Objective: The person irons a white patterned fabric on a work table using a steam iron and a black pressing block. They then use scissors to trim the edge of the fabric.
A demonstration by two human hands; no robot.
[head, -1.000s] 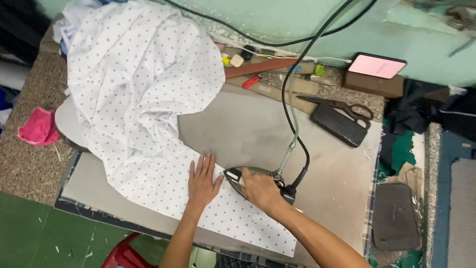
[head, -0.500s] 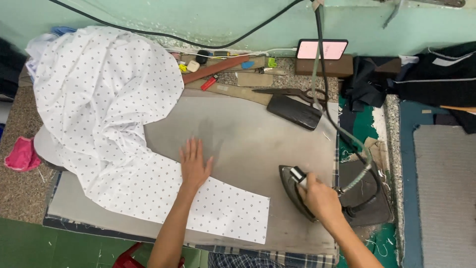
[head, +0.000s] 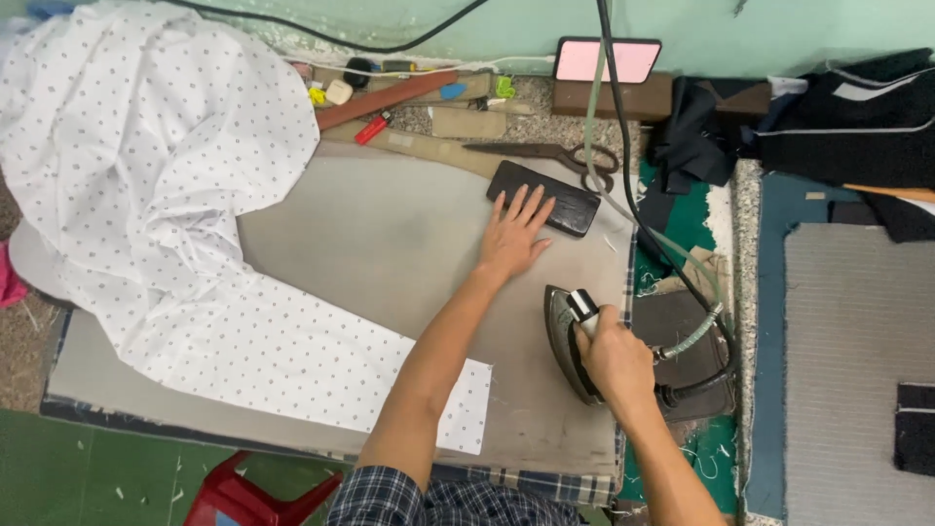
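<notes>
Fabric (head: 185,224), one white dotted piece, lay heaped over the left end of the grey pressing board (head: 390,234) and trailed as a flat strip along its near edge, stopping short of the board's middle. Bare board lay open between that strip and the iron (head: 567,343), and more of it toward the far edge. The left hand (head: 513,234) was spread flat, fingers splayed, its tips touching one black block (head: 543,198) near the board's far right corner. The right hand (head: 614,358) was wrapped tight around the handle of the single iron, which sat at the board's right edge, just beside a dark rest pad (head: 693,343). One cord and one hose (head: 623,175) ran down from above to the iron's rear. Behind the board lay one pair of scissors (head: 555,154) and one red lighter (head: 371,128), beside a clutter of small bits. One pink-screened phone (head: 606,59) stood against the wall. One red stool (head: 255,495) showed under the near edge.
</notes>
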